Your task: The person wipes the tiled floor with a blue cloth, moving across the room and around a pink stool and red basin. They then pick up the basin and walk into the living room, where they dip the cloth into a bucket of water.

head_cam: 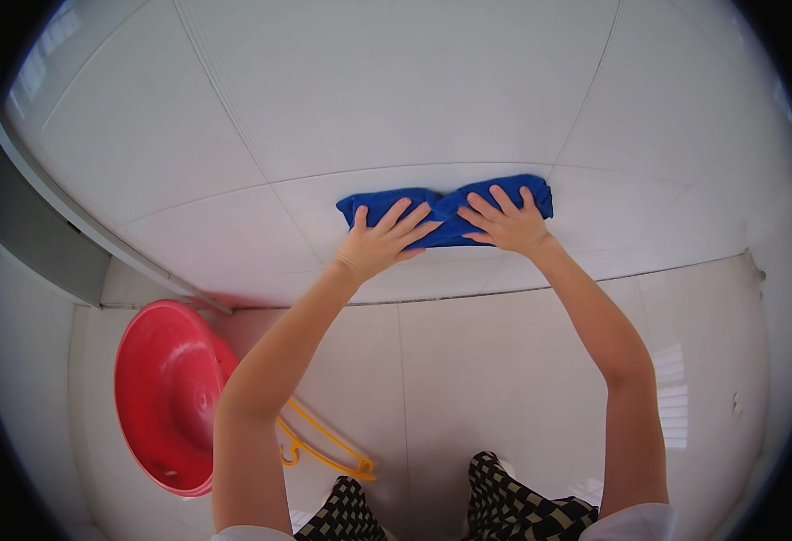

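Observation:
A blue cloth [447, 233] lies flat against a white tiled wall [396, 101], low down near the floor. My left hand [382, 240] presses on its left part with the fingers spread. On its right part rests my right hand [507, 220], also with spread fingers. The cloth is bunched a little between the two hands. Neither hand is closed around it; the palms hide some of the cloth.
A red plastic basin [166, 399] stands on the tiled floor [342, 365] at the left, partly behind my left arm. A yellow plastic hanger [332, 463] lies beside it, near my feet. At the far left is a door frame [118, 240].

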A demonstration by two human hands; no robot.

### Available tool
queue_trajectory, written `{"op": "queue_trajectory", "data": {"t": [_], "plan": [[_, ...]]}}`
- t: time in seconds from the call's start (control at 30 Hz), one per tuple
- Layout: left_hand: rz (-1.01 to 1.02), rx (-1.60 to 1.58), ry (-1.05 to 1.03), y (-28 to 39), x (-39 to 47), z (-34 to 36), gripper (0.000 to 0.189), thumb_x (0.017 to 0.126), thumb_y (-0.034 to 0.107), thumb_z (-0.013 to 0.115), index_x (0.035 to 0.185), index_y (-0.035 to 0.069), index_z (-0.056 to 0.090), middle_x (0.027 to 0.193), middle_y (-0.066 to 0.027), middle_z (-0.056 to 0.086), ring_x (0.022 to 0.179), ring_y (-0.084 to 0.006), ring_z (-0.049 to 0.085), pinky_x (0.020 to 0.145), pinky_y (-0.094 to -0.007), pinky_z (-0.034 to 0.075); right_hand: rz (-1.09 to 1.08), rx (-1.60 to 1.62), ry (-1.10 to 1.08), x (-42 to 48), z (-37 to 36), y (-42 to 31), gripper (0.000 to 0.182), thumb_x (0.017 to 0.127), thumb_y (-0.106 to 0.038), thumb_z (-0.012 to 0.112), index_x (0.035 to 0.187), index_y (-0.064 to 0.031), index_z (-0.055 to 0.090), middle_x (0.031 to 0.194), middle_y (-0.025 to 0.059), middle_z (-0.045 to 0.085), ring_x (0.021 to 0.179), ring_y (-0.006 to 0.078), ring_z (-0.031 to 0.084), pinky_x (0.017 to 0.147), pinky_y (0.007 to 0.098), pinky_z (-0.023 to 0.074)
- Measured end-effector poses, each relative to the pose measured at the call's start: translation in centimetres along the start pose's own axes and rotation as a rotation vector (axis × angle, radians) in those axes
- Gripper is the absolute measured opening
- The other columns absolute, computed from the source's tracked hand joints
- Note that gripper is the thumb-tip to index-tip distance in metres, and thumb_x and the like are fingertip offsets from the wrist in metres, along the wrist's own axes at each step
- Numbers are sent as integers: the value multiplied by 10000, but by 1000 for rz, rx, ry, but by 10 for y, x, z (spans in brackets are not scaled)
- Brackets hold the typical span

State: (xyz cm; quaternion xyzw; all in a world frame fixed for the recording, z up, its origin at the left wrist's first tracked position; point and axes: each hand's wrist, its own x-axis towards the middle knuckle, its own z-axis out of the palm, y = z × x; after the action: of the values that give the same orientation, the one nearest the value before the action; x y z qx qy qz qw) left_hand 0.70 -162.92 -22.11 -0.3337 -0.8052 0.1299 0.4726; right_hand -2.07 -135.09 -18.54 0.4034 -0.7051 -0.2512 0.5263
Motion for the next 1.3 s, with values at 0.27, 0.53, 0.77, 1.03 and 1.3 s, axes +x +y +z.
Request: {"op": "queue_trajectory", "data": {"t": [0.27, 0.53, 0.77, 1.03, 1.3], "plan": [[-3, -37, -23, 2, 3, -7, 628, 784, 620, 565, 1346, 391, 402, 1380, 83, 372, 1278, -158, 292, 766, -478, 347, 32, -8, -75, -8, -2, -3, 623, 789, -643, 522, 1347, -384, 425, 1514, -64, 219, 1399, 235, 149, 1060, 559, 109], [3, 91, -27, 3, -1, -6, 708, 842, 599, 485, 1451, 362, 213, 1503, 109, 212, 1365, -126, 198, 875, -394, 337, 72, 1, -114, -16, -2, -14, 604, 768, -595, 572, 1322, -383, 458, 1512, -16, 218, 1389, 289, 139, 1023, 584, 131], [50, 108, -61, -1, 1, -13, 774, 821, 556, 534, 1466, 346, 162, 1519, 125, 163, 1380, -110, 171, 961, -380, 287, 124, 38, -125, -18, -3, -19, 504, 753, -585, 601, 1204, -367, 549, 1459, -24, 283, 1333, 289, 199, 967, 597, 173], [108, 181, -125, -7, 5, -24, 801, 783, 513, 587, 1456, 365, 180, 1513, 142, 171, 1378, -64, 161, 1058, -418, 155, 52, 110, -72, 0, -19, -3, 348, 789, -560, 589, 1037, -317, 622, 1396, -5, 356, 1315, 314, 209, 927, 582, 217], [156, 345, -76, -8, 2, -20, 691, 815, 443, 560, 1426, 422, 237, 1502, 133, 201, 1404, -112, 102, 1066, -519, 62, 87, 435, -322, 7, -37, 7, 453, 881, -443, 536, 1315, -324, 483, 1505, -95, 186, 1397, 212, 84, 867, 483, 486]]}}
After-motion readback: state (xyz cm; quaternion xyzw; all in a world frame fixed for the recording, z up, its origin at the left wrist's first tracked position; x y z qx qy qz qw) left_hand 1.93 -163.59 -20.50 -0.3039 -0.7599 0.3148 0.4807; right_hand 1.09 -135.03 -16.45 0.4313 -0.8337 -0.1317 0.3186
